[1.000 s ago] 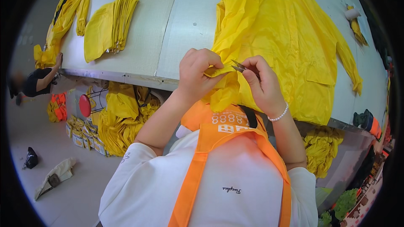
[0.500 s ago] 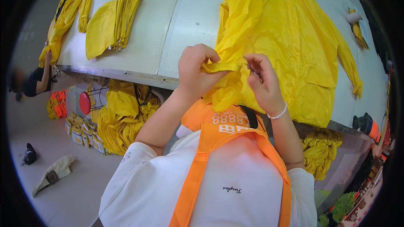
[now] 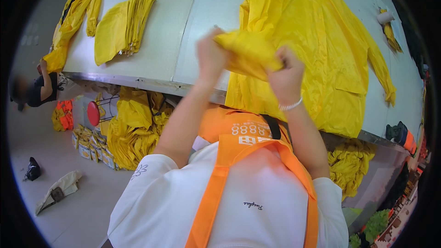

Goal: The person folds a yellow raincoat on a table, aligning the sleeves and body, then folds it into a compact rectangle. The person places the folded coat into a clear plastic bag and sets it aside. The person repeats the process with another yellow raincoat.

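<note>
A yellow rain jacket [image 3: 317,59] lies spread on the pale table, its collar at the far side and one sleeve stretched out to the right. Its left sleeve is lifted off the jacket and bunched between my hands. My left hand [image 3: 212,57] grips one end of the raised fabric, smeared by motion. At the other end my right hand [image 3: 285,73] is closed in a fist around the cloth, a beaded bracelet on the wrist. The sleeve hangs blurred between them, above the jacket's left front.
A stack of folded yellow garments [image 3: 117,32] sits on the table [image 3: 183,0] to the left. Below the metal edge are yellow heaps [image 3: 133,133] and a red stool [image 3: 93,113]. A co-worker [image 3: 39,85] handles yellow cloth at far left. A white roll [image 3: 385,17] stands at right.
Both hands have risen and moved away from my body, lifting the sleeve end. The fabric between them has swung up, and my right fingers have closed into a fist.
</note>
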